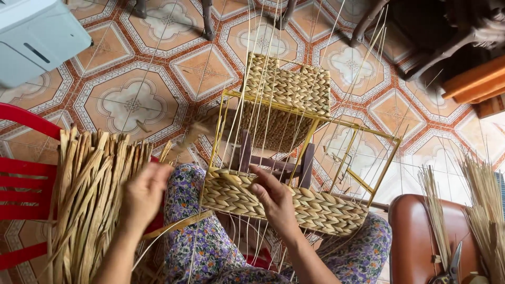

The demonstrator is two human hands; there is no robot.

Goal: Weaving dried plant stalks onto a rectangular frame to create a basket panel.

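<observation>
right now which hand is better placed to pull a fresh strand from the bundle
Left. The left hand already rests on the bundle of dried strands beside the lap, while the right hand presses on the woven band on the yellow wire frame.

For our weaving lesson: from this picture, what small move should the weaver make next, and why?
Probably draw one strand from the bundle of dried strips, since the left hand already rests on it. The right hand presses the woven band on the yellow wire frame, whose sides above it are unwoven.
</observation>
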